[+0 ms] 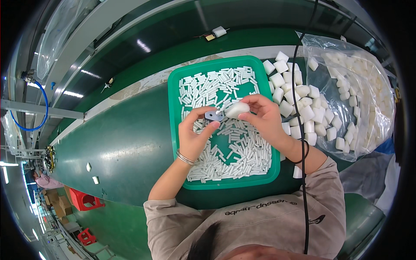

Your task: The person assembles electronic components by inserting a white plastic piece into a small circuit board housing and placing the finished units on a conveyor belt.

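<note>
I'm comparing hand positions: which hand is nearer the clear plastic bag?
Right. The right hand is over the green tray, left of the clear plastic bag; the left hand, also over the tray, is farther left.

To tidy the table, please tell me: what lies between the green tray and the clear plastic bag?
A loose heap of white blocky pieces lies between tray and bag in the head view.

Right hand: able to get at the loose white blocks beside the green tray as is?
Likely yes: the nearest loose white blocks lie close beside the right hand, on its side of the black cable. It's gripping a white piece, though, so probably must free up first.
</note>
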Demonstrator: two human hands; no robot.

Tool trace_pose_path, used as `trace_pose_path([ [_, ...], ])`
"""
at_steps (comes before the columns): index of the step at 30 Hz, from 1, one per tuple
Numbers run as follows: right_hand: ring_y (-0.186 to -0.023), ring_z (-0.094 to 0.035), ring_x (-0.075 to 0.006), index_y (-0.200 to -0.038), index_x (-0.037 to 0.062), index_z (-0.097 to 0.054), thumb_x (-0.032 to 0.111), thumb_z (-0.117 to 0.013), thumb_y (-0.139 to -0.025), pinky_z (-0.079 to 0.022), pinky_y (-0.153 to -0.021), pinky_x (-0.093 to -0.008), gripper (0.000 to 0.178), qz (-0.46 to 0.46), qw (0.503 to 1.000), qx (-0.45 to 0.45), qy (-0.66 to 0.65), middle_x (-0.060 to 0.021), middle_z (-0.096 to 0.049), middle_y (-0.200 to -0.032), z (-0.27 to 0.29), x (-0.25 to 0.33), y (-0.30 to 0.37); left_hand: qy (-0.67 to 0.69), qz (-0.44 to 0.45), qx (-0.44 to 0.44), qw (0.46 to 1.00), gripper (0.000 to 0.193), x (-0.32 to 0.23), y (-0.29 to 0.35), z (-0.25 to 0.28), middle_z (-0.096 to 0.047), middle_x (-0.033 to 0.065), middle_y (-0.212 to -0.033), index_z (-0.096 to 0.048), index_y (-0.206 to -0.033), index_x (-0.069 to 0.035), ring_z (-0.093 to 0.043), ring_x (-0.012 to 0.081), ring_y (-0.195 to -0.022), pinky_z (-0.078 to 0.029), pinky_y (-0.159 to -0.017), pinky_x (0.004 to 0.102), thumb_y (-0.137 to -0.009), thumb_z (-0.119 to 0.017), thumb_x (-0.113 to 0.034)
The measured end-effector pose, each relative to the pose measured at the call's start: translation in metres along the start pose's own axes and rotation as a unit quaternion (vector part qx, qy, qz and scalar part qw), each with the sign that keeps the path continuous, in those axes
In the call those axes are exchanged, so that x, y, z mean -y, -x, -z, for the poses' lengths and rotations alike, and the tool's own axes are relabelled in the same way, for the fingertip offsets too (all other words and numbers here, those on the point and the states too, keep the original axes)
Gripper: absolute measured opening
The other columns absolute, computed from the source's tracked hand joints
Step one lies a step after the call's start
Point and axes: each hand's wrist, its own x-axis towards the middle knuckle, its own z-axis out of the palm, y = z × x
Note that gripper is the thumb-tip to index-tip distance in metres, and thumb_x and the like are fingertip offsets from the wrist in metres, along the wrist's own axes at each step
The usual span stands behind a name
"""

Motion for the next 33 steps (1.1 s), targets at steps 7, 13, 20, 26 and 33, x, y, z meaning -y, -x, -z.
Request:
trace_pose_path([
  [7,-0.083,-0.057,-0.0123,-0.096,-0.0012,-0.054,-0.005,-0.065,-0.070,-0.047,-0.072,-0.0231,0.028,-0.024,0.998,0.035,0.050,-0.0073,-0.058,-0.089,0.004,0.002,0.008,-0.205,-0.103,0.034,0.973,0.028,-0.005,0.000,-0.001,-0.059,0.0079,-0.089,-0.061,-0.092,-0.003,-0.053,0.0190,-0.087,-0.041,-0.079,0.0284,-0.065,-0.069,-0.006],
  [13,-0.076,-0.056,-0.0138,-0.102,0.0032,-0.052,0.000,-0.067,-0.070,-0.050,-0.066,-0.0251,0.036,0.065,0.992,0.046,0.096,-0.0080,-0.056,-0.087,-0.004,0.007,0.009,-0.215,-0.105,0.037,0.970,0.031,-0.005,-0.001,-0.002,-0.059,0.0074,-0.086,-0.062,-0.089,-0.004,-0.053,0.0216,-0.086,-0.042,-0.076,0.0299,-0.061,-0.072,-0.009],
  [20,-0.066,-0.055,-0.0179,-0.095,0.0046,-0.052,0.005,-0.070,-0.067,-0.050,-0.059,-0.0259,0.033,0.198,0.954,0.091,0.206,-0.0094,-0.055,-0.083,0.000,0.002,0.009,-0.201,-0.105,0.050,0.973,0.032,0.001,0.000,0.000,-0.060,0.0058,-0.084,-0.063,-0.086,-0.005,-0.053,0.0210,-0.086,-0.044,-0.072,0.0302,-0.057,-0.075,-0.011],
  [26,-0.066,-0.057,-0.0168,-0.089,0.0027,-0.053,0.006,-0.071,-0.067,-0.051,-0.057,-0.0256,0.028,0.205,0.953,0.086,0.207,-0.0092,-0.057,-0.079,-0.004,0.004,0.012,-0.225,-0.119,0.081,0.964,0.030,-0.003,0.002,-0.003,-0.060,0.0078,-0.088,-0.063,-0.087,-0.006,-0.054,0.0207,-0.084,-0.045,-0.071,0.0289,-0.059,-0.074,-0.010],
  [33,-0.076,-0.060,-0.0157,-0.087,0.0006,-0.055,0.010,-0.073,-0.067,-0.052,-0.062,-0.0256,0.029,0.090,0.981,0.061,0.160,-0.0093,-0.060,-0.083,-0.005,0.007,0.011,-0.058,-0.034,0.045,0.997,0.029,-0.005,0.009,-0.012,-0.059,0.0086,-0.088,-0.054,-0.101,-0.003,-0.056,0.0176,-0.079,-0.044,-0.071,0.0271,-0.074,-0.064,-0.010],
])
